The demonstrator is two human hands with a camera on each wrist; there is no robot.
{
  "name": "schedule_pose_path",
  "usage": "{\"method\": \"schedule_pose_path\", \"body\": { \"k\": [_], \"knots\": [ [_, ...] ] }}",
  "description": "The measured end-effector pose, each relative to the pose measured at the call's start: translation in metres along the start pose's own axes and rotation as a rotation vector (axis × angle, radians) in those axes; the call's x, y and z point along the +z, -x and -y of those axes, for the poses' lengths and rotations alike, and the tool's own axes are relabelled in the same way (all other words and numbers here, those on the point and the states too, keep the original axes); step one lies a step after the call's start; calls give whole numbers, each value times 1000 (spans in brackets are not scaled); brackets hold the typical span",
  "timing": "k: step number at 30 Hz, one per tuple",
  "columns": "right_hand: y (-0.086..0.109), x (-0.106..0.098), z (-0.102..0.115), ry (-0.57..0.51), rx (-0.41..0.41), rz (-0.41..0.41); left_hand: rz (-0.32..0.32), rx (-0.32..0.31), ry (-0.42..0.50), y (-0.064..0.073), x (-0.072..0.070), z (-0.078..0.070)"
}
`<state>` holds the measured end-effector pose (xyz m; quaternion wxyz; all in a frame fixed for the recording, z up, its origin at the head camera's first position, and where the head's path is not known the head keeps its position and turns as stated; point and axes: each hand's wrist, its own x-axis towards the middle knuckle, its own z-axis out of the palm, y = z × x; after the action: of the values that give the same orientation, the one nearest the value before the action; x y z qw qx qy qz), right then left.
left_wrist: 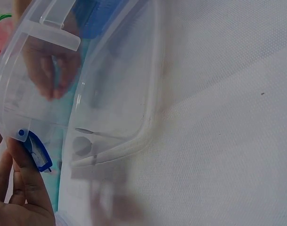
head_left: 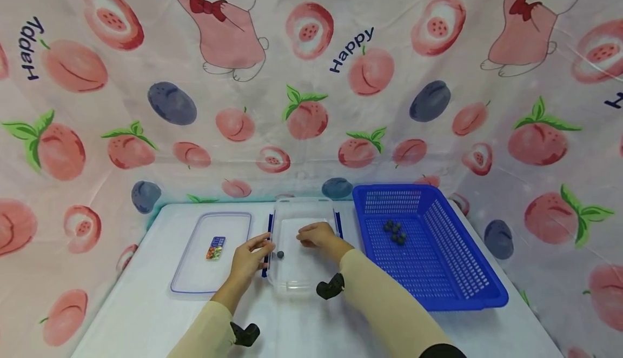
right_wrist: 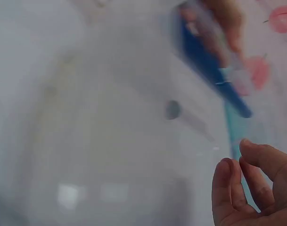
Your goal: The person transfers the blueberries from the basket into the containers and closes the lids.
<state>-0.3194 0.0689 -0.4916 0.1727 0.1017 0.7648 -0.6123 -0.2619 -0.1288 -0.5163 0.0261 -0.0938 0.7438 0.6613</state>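
Observation:
On the table in the head view stands a clear plastic container with blue side clips. One blueberry lies inside it near the left wall; the right wrist view shows the same blueberry, blurred. My left hand holds the container's left side, its fingers at the rim beside the blue clip. Over the container's inside hovers my right hand, fingers bent loosely. In the right wrist view a gap shows between thumb and fingertips, with nothing between them.
To the right a blue plastic basket holds several blueberries. Left of the container lies a clear lid with a blue edge and a colourful label. A fruit-patterned cloth hangs behind the table.

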Motion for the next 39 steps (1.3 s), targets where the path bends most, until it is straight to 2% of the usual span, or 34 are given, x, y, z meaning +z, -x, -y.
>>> {"method": "schedule_pose_path", "body": {
  "k": [5, 8, 11, 14, 17, 22, 25, 28, 32, 39],
  "knots": [
    [4, -37, 36, -110, -73, 69, 1, -2, 10, -1, 0, -1],
    [10, -71, 54, -101, -125, 72, 6, -7, 16, -1, 0, 0],
    [15, -112, 62, -40, -176, 39, 2, -10, 18, -1, 1, 0],
    [18, -155, 59, 17, -198, -2, -6, -7, 17, -1, 2, -1],
    [23, -192, 47, 36, -182, -56, -8, -9, 17, 0, 1, -2],
    [31, -234, 18, -21, -127, -139, -7, -11, 32, 2, 3, -1],
    [33, -247, -2, -26, -114, -188, -7, -10, 34, 3, 4, 1],
    [33, -251, -20, 53, -129, -240, -12, -8, 37, 4, 3, 2],
    [33, -251, -43, 151, -129, -282, -19, -5, 41, 4, 3, 3],
    [29, -245, -63, 177, -94, -319, -25, 4, 36, 4, 4, 3]
  ]
}}
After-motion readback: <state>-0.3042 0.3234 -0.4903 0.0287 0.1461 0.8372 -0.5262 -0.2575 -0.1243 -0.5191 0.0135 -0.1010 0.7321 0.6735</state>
